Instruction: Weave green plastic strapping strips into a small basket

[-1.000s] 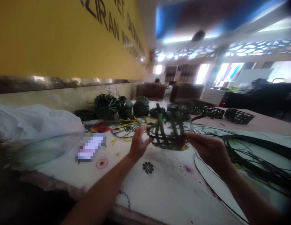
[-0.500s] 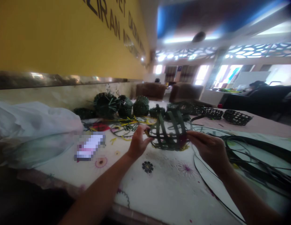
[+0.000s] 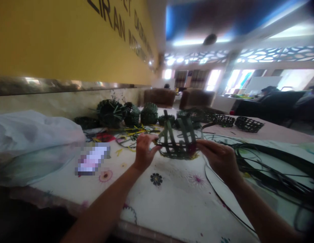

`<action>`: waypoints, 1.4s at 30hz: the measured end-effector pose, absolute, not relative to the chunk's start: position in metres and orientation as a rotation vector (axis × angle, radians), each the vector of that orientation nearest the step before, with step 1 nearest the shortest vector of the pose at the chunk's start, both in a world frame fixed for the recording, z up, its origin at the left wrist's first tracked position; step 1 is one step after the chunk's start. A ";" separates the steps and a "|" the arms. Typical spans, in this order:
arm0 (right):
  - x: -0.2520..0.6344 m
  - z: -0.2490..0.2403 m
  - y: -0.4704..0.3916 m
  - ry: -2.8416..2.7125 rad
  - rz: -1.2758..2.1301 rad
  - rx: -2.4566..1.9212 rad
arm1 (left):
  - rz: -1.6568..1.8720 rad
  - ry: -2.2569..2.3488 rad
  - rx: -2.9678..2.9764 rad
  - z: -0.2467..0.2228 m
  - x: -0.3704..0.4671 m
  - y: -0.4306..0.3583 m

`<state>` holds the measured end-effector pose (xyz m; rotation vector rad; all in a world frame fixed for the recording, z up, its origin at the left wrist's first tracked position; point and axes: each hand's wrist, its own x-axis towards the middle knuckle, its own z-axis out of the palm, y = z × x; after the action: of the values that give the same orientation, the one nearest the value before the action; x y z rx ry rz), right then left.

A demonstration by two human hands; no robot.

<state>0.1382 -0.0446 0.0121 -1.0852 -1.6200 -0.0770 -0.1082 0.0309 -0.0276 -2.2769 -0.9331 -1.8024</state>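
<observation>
A partly woven basket of dark green strips is held above the flowered tablecloth, its loose strips standing upward. My left hand grips its left side between thumb and fingers. On the right side, my right hand pinches the basket's edge with fingers pressed together. Behind it stand several woven dark green baskets in a row. Coils of dark strips lie to the right of my right hand.
A blurred-out phone-like object lies on the left of the tablecloth, near a white plastic bag. Yellow and green scraps lie behind my left hand. A yellow wall rises at left; brown chairs stand beyond the table.
The whole view has shifted slightly, so things appear a little further left. Both hands keep their hold on the basket, with no clear change in grip.
</observation>
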 end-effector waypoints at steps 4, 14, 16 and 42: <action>0.135 0.011 -0.044 -1.615 -0.077 -1.065 | -1.819 -0.902 -2.283 -0.029 -0.109 0.033; 0.131 0.001 -0.040 -1.630 -0.168 -1.110 | -1.797 -1.017 -2.493 -0.035 -0.110 0.036; 0.130 0.000 -0.040 -1.658 -0.178 -1.115 | -1.772 -1.018 -2.546 -0.035 -0.110 0.036; 0.107 -0.018 -0.041 -1.939 -0.295 -1.075 | -1.446 -0.720 -2.379 -0.035 -0.086 0.002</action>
<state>0.1069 -0.0413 -0.0181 -1.0748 -1.9390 -0.2950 -0.0859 0.0023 -0.0347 -2.3793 -0.7201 -1.4464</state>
